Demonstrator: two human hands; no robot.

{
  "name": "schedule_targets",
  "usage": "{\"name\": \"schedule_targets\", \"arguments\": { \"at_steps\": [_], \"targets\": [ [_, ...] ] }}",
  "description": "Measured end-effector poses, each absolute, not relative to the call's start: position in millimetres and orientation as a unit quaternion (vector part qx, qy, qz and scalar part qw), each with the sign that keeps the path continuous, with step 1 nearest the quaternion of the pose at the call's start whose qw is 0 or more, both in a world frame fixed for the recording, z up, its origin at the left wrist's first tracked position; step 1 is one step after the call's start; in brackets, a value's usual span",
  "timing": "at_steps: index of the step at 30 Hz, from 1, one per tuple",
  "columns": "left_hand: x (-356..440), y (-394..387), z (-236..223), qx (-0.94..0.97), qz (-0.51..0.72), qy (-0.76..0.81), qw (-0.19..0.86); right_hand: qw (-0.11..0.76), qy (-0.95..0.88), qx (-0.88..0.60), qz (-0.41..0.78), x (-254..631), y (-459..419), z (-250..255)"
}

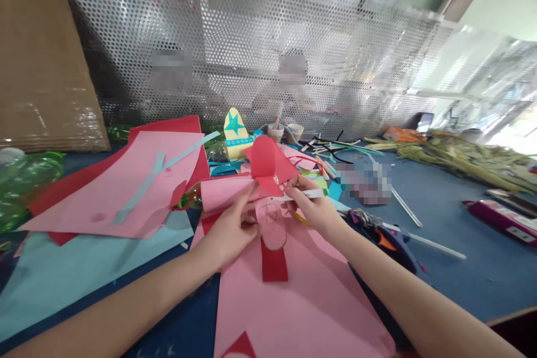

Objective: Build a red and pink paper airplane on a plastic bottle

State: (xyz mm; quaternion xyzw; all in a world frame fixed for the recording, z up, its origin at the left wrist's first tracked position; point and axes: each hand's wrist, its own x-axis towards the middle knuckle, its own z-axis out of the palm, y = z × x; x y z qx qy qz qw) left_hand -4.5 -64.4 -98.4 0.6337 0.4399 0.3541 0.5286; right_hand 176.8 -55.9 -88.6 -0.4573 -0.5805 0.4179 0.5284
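My left hand is closed at the left edge of a small pink paper piece with a rounded lower end and a scribbled line on it. My right hand pinches a slim white pen with a green end, lying sideways above that piece. Just beyond my fingers a red paper cutout with a rounded top stands up. Left of it lies a bottle wrapped in pink paper. A red paper strip sticks out below the rounded piece, over a large pink sheet.
Pink and light blue sheets lie at left, near a green plastic bottle. A yellow rocket shape stands behind. At right are a glue gun, a purple box cutter and dry leaves. Perforated foil backs the table.
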Motion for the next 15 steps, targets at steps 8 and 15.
{"name": "schedule_targets", "arguments": {
  "at_steps": [8, 15],
  "targets": [
    [-7.2, -59.6, -100.1, 0.641, 0.342, 0.452, 0.518, 0.53, -0.578, -0.46, 0.417, 179.0, -48.6, -94.4],
    [-6.7, -59.4, -91.2, 0.636, 0.348, 0.456, 0.515, 0.535, -0.578, -0.463, 0.406, 182.5, -40.5, -97.2]
  ]
}}
